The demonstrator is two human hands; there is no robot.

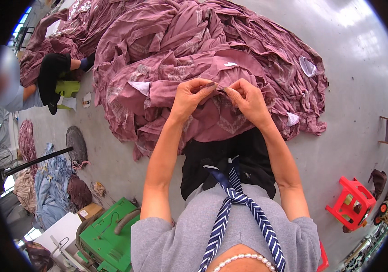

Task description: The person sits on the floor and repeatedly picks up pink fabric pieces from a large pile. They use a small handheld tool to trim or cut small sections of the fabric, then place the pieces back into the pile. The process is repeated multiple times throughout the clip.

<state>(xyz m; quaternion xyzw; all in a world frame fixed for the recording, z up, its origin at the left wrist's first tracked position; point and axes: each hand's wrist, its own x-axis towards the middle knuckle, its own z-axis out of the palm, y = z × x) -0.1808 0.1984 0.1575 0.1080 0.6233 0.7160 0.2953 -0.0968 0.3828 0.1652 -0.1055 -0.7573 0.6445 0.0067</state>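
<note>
A large heap of mauve patterned fabric [171,27] fills the floor ahead of me and spills over my lap. My left hand [189,97] pinches an edge of this fabric between thumb and fingers. Close beside it, my right hand [248,99] pinches the same edge, and the fingertips of both hands nearly meet. Whether anything small sits between the fingertips is too fine to make out. White patches, perhaps labels or the fabric's underside, show at a pale corner [140,87] left of my hands and at another white piece [292,119] to the right.
At the left, another person [10,81] sits by the heap near a light-green stool [68,88]. A black-poled stand with a round base [77,144], blue cloth [53,186] and a green machine [110,235] lie lower left. A red plastic stool [351,204] stands at the right.
</note>
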